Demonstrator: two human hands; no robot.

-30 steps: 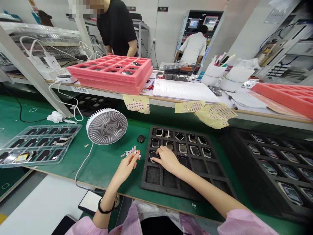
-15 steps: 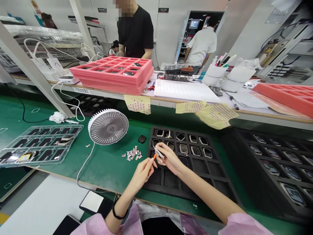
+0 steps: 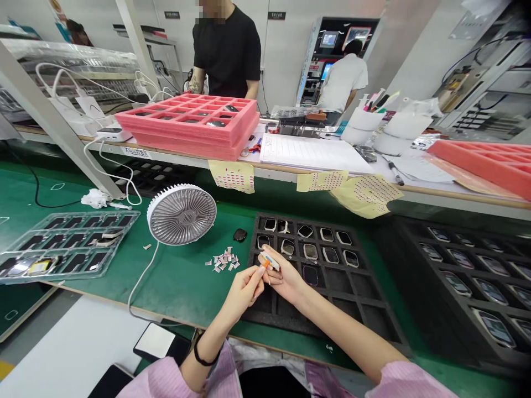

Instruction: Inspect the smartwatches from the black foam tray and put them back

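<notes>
Your left hand [image 3: 244, 290] is pinching an orange tool [image 3: 266, 265] by the watch [image 3: 274, 262] your right hand [image 3: 289, 279] is gripping, the shelf label [image 3: 136, 152] showing blurry characters.

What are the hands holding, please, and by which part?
The right hand holds a watch case by its edges; the left hand pinches a small orange item, held part hidden.

Opens beyond the green workbench [image 3: 174, 282] and its raised shelf [image 3: 276, 175] onto a pale wall [image 3: 288, 50] with small dark signs [image 3: 276, 15] and a tall cabinet [image 3: 338, 26] with lit screens [image 3: 329, 39]. Shows grey floor [image 3: 15, 345] with a yellow patch [image 3: 5, 369] at lower left and cluttered racks [image 3: 512, 83] at far right.
</notes>
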